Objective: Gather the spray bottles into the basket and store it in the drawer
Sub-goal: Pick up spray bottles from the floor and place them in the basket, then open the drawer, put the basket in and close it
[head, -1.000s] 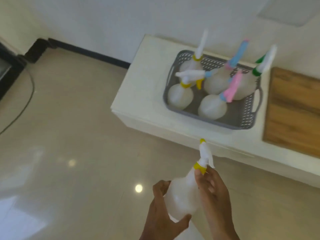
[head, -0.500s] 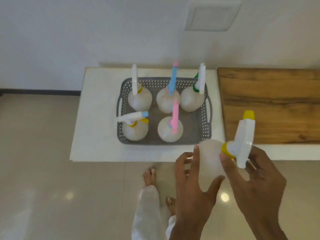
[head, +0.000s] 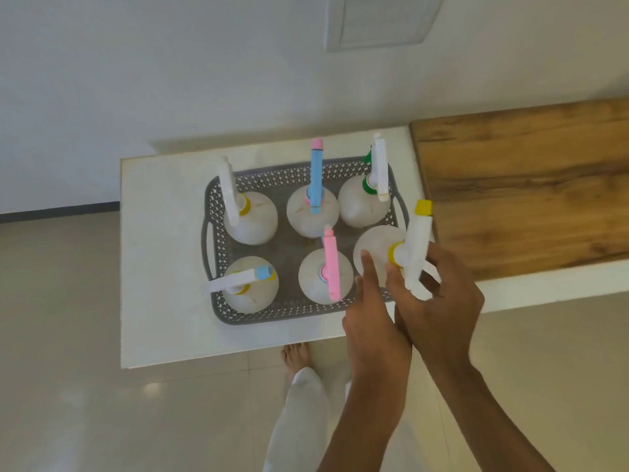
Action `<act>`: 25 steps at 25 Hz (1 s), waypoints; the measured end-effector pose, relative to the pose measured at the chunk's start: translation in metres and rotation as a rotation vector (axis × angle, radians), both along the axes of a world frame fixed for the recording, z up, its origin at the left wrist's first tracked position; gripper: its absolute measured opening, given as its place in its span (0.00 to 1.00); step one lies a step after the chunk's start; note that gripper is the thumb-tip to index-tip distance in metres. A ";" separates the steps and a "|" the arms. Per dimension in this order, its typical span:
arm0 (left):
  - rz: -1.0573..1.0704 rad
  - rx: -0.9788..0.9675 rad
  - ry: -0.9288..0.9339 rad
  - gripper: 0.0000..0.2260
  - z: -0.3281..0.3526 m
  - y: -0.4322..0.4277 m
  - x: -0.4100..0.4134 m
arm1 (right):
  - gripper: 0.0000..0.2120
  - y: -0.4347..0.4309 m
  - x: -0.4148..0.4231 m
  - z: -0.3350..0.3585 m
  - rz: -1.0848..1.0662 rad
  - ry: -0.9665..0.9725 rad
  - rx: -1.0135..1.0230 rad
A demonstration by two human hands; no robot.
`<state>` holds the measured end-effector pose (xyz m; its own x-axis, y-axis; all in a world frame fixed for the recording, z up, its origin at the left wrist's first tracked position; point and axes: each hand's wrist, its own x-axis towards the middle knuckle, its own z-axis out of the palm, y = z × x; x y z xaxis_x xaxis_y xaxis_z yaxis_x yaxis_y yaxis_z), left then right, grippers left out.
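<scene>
A grey perforated basket [head: 218, 311] sits on a white cabinet top [head: 160, 253]. Several white spray bottles stand in it, among them one with a pink trigger head [head: 332, 267] at the front middle and one with a blue head [head: 316, 175] behind it. A yellow-capped spray bottle [head: 377, 247] is at the basket's front right corner. My right hand [head: 439, 294] grips its neck and trigger. My left hand [head: 372, 321] has straight fingers touching the bottle's round body from the front.
A wooden board surface [head: 524, 189] adjoins the white top on the right. A white wall with a panel [head: 381, 22] rises behind. My bare foot [head: 295, 356] and white trouser leg stand on the tiled floor in front.
Both hands carried the yellow-capped bottle forward and left, from in front of the cabinet edge into the basket's front right corner. The view moved closer over the basket.
</scene>
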<state>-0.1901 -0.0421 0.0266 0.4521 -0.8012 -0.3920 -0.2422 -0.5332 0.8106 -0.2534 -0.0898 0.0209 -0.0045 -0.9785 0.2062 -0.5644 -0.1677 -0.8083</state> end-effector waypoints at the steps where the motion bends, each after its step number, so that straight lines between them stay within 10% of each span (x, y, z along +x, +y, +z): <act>1: -0.010 0.028 0.006 0.36 -0.004 -0.003 0.001 | 0.18 -0.002 0.000 -0.006 0.001 -0.018 0.015; 13: -0.016 0.091 -0.044 0.36 -0.032 -0.007 -0.005 | 0.19 -0.020 -0.002 -0.039 0.129 -0.048 0.158; 21: -0.204 -0.023 -0.124 0.13 -0.012 0.093 0.019 | 0.34 -0.003 -0.023 -0.037 0.149 -0.045 0.233; 25: 0.132 0.003 -0.198 0.12 -0.027 0.186 0.105 | 0.31 0.043 -0.032 -0.033 -0.162 -0.211 0.256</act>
<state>-0.0852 0.1437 -0.0008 0.6213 -0.7289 -0.2874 -0.3244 -0.5732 0.7525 -0.2850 -0.0470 -0.0116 -0.1796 -0.9814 -0.0673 -0.3836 0.1329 -0.9139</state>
